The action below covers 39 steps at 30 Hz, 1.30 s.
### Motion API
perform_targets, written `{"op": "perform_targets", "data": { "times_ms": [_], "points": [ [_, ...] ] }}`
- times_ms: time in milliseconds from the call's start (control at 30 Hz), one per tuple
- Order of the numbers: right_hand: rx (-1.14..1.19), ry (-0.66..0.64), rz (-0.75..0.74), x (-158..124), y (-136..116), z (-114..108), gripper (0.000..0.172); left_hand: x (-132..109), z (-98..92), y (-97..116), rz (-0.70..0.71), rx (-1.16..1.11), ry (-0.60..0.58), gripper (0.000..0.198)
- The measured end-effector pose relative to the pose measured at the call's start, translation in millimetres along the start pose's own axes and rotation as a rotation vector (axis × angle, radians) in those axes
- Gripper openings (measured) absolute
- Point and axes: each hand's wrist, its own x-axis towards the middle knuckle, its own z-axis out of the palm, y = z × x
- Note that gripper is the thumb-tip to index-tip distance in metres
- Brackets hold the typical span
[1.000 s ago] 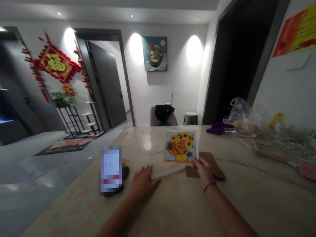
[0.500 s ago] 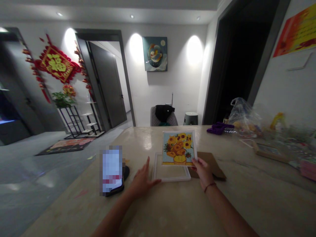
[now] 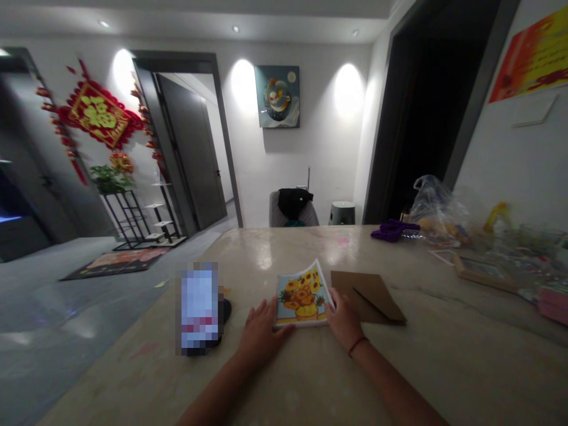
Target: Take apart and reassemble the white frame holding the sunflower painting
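Head view: sunflower print on the desk, likely light and floppy, upper edge bowing, best taken by its edges; left fingers spread open at its 7 o'clock, touching; right fingers against its 3 o'clock edge, hold unclear; brown kraft card just beyond them.

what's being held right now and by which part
The sunflower picture is gripped at its right edge by the right hand; the left hand rests open against its lower left corner.

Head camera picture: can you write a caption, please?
A left hand and right hand touch a sunflower picture on a table beside a brown envelope.
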Motion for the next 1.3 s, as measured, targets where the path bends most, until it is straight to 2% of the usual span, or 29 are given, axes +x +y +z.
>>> {"op": "perform_targets", "data": {
  "times_ms": [167, 333, 400, 533, 633, 700, 767, 833, 933, 1000, 1067, 1133, 1233, 1300],
  "points": [
    [-0.265, 0.014, -0.078, -3.7, 0.5, 5.1, 0.057, 0.8, -6.2, 3.8, 0.02, 0.041, 0.045, 0.073],
    [-0.273, -0.226, -0.16, -5.8, 3.6, 3.9, 0.049, -1.3, -7.8, 5.3, 0.104, 0.066, -0.009, 0.064],
    [-0.274, -0.249, -0.148, -4.4, 3.5, 0.4, 0.052, -1.5, -5.6, 3.8, 0.109, 0.051, 0.004, 0.066],
    [-0.373, -0.132, -0.094, 4.3, 9.3, -13.9, 0.053, 0.3, -2.6, 1.7, 0.047, 0.04, 0.099, 0.071],
    [-0.56, -0.004, 0.093, 12.5, 25.9, -28.4, 0.054, 1.0, -3.6, 2.7, 0.009, 0.051, 0.065, 0.066],
    [-0.639, -0.007, 0.213, 16.9, 40.5, -37.9, 0.048, 0.5, -5.7, 3.9, 0.0, 0.057, 0.023, 0.062],
    [-0.617, -0.071, 0.198, 19.9, 53.8, -46.3, 0.035, -0.5, -9.1, 4.6, -0.002, 0.054, -0.001, 0.062],
    [-0.607, -0.077, 0.191, 22.0, 64.1, -53.6, 0.033, -1.6, -13.6, 4.4, -0.001, 0.044, -0.013, 0.064],
    [-0.606, -0.033, 0.219, 24.2, 74.2, -62.8, 0.035, -2.8, -20.2, 2.8, 0.002, 0.033, -0.016, 0.064],
    [-0.564, 0.042, 0.228, 25.8, 77.4, -66.6, 0.035, -3.0, -22.6, 1.7, 0.003, 0.028, -0.011, 0.064],
    [-0.504, 0.11, 0.204, 26.8, 75.6, -66.3, 0.035, -2.9, -22.4, 1.2, 0.013, 0.024, 0.003, 0.063],
    [-0.46, 0.124, 0.132, 26.1, 67.1, -60.5, 0.035, -2.5, -20.3, 1.2, 0.028, 0.022, 0.016, 0.062],
    [-0.411, 0.066, -0.037, 20.1, 45.0, -44.4, 0.033, -1.6, -16.3, 1.4, 0.05, 0.015, 0.023, 0.061],
    [-0.361, -0.041, -0.141, 15.0, 31.5, -35.3, 0.031, -1.0, -14.5, 1.4, 0.057, 0.012, 0.032, 0.06]
  ]
}}
